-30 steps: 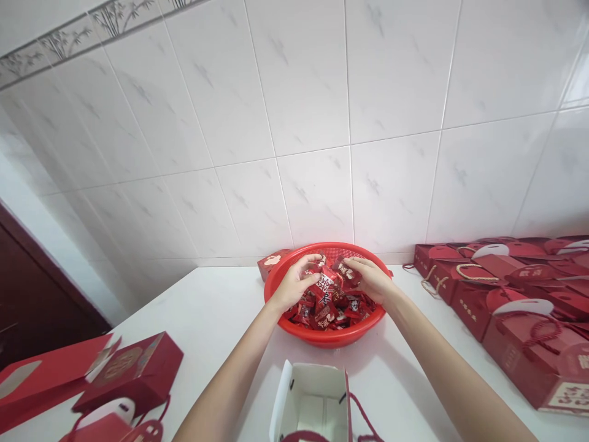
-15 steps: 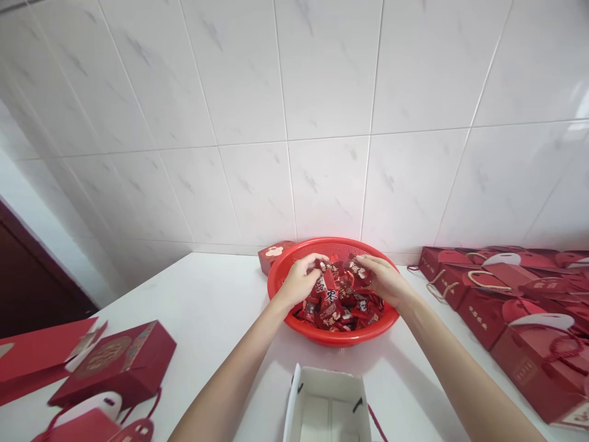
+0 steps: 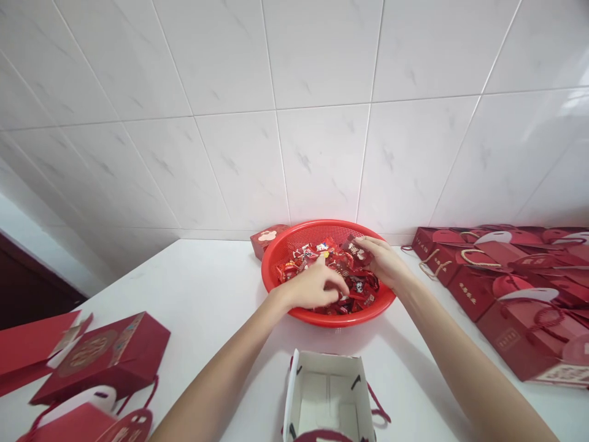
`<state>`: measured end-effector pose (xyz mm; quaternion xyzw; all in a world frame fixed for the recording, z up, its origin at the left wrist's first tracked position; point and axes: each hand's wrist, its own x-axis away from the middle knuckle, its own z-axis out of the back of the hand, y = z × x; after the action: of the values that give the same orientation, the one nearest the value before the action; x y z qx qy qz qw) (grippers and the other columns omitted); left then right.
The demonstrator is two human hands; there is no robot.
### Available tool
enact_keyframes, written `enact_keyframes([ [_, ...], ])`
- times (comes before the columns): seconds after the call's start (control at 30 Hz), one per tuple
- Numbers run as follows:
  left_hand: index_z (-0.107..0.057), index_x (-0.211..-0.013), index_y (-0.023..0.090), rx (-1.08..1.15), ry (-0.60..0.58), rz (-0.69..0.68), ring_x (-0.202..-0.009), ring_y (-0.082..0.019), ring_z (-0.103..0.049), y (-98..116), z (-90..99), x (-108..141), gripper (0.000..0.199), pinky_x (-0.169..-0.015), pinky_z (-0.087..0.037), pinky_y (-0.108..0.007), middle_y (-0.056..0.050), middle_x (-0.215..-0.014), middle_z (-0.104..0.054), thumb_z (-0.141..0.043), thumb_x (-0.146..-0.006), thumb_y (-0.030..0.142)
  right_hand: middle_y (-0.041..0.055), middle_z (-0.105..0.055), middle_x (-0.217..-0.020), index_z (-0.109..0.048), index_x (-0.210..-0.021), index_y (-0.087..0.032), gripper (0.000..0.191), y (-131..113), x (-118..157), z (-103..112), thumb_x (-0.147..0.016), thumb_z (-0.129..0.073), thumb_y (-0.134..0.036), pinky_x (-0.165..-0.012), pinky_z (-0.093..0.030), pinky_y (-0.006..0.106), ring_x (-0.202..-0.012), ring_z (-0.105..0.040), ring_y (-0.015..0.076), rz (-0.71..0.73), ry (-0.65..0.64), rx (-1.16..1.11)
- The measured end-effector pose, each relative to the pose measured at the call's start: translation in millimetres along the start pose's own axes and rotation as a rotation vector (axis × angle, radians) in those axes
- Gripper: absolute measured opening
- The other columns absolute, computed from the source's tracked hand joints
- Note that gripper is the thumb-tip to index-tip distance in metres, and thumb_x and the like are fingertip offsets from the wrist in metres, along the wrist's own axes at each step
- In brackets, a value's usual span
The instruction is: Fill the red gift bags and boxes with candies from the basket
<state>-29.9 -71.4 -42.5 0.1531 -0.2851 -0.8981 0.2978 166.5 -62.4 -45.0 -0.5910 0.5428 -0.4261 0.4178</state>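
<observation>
A red plastic basket with mesh sides stands against the wall, heaped with small red wrapped sweets. My left hand reaches over the front of the basket, its fingers apart and touching the sweets, with nothing visibly held; some fingertips are hidden. At the basket's right side my right hand is closed on a dark red wrapped sweet, pinched between thumb and fingers. Below the basket stands an open-topped carton with a white inside and dark red cord handles.
Rows of closed dark red gift boxes with cord handles fill the right side of the white table. More red boxes lie at the left front. One small red box sits behind the basket, near the tiled wall.
My left hand has moved down and toward the front of the basket, and its fingers have opened. My right hand still holds its sweet. The view has tilted slightly.
</observation>
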Motion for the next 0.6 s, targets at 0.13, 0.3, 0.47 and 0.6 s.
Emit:
enact_keyframes([
  [0.13, -0.069, -0.102, 0.017, -0.334, -0.343, 0.004, -0.098, -0.026, -0.066, 2.7, -5.7, -10.8, 0.025, -0.080, -0.050, -0.032, -0.010, -0.108, -0.072, -0.065, -0.078, 0.022, -0.0022, -0.056, -0.064, -0.063, -0.069, -0.020, 0.032, 2.0, -3.6, 2.4, -0.060, -0.082, -0.044, -0.053, -0.041, 0.025, -0.062, -0.051, 0.0131, 0.027, 0.013, 0.029],
  [0.3, -0.067, -0.099, 0.017, -0.584, -0.379, 0.064, -0.096, -0.030, -0.066, 6.2, -7.7, -22.1, 0.025, -0.078, -0.049, -0.035, -0.013, -0.109, -0.070, -0.068, -0.076, 0.029, -0.0014, -0.057, -0.063, -0.061, -0.067, -0.019, 0.035, 5.1, -8.0, 4.0, -0.058, -0.082, -0.045, -0.051, -0.039, 0.025, -0.060, -0.050, 0.0129, 0.031, 0.028, 0.019],
  [0.47, -0.070, -0.086, 0.020, -0.594, -0.326, 0.165, -0.082, -0.027, -0.067, 4.6, -7.3, -29.1, 0.011, -0.077, -0.048, -0.035, -0.007, -0.084, -0.073, -0.065, -0.077, 0.024, -0.0025, -0.056, -0.061, -0.059, -0.068, -0.021, 0.032, 4.2, -6.7, 3.6, -0.059, -0.080, -0.043, -0.049, -0.037, 0.024, -0.057, -0.048, 0.0121, 0.049, 0.031, 0.000],
  [0.6, -0.072, -0.099, 0.020, -0.423, -0.115, 0.212, -0.085, -0.027, -0.067, -4.2, -0.9, -28.2, 0.022, -0.072, -0.048, -0.033, -0.008, -0.089, -0.074, -0.057, -0.084, 0.025, -0.0037, -0.054, -0.056, -0.058, -0.065, -0.020, 0.032, 3.2, -6.3, 3.5, -0.059, -0.079, -0.044, -0.047, -0.035, 0.023, -0.053, -0.046, 0.0107, 0.081, 0.044, -0.002],
])
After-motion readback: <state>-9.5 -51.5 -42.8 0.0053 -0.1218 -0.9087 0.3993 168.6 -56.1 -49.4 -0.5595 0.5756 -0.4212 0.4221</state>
